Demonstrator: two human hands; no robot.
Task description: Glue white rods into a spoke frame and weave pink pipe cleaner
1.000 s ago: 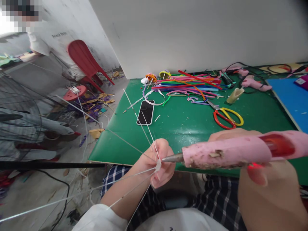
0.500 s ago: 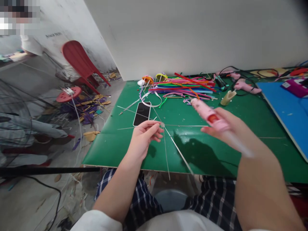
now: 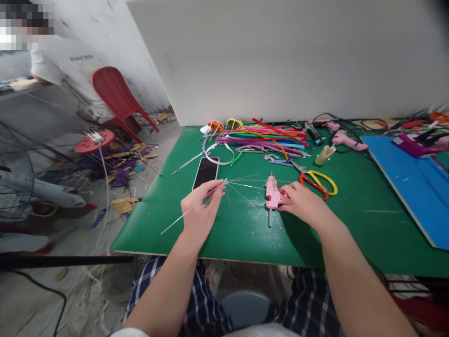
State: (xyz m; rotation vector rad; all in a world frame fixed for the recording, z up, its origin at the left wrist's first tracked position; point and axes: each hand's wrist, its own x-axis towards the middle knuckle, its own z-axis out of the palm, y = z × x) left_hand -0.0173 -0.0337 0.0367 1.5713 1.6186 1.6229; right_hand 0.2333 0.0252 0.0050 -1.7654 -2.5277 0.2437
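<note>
While the left hand (image 3: 201, 206) pinches the joined hub of the thin rods (image 3: 225, 181) between nearly closed fingers, near the desk's (image 3: 245, 238) front-left corner, the right hand (image 3: 301, 201) curls its fingers around the handle of the pink glue gun (image 3: 272, 193), nearer the front edge than the scissors (image 3: 321, 183).

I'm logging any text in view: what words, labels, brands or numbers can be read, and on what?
Nothing can be read for certain.
Other person's white shirt: dark lettering, too blurred.
Purple object: pale label, too small.
Phone and held glue gun: no lettering visible.
</note>
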